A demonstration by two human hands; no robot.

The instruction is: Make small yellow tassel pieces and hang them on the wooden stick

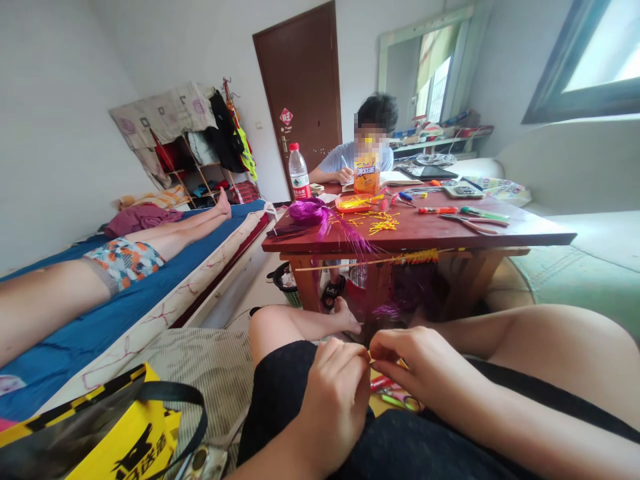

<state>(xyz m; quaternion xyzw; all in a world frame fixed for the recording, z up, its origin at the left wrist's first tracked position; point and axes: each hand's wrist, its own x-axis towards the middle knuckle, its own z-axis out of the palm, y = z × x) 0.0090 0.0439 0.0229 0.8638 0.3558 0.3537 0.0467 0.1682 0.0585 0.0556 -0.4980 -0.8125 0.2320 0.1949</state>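
Above my lap, my left hand (334, 393) and my right hand (425, 363) meet fingertip to fingertip. Both are closed in a pinch. Whatever is between them is too small to make out; only a speck of yellow shows there. Just below the fingers, scissors (412, 403) and a red tool lie on a yellow surface in my lap, partly covered by my right hand. On the red table (470, 230) ahead are a bundle of shiny purple strands (315, 212), loose yellow pieces (384, 223) and an orange tray (350, 204) holding more of them.
Pliers (467, 223), a phone (464, 190), a water bottle (299, 175) and an orange snack bag (367, 177) stand or lie on the table. A person writes behind it. Another lies on the bed (200, 257) at left. A yellow bag (145, 427) is beside me.
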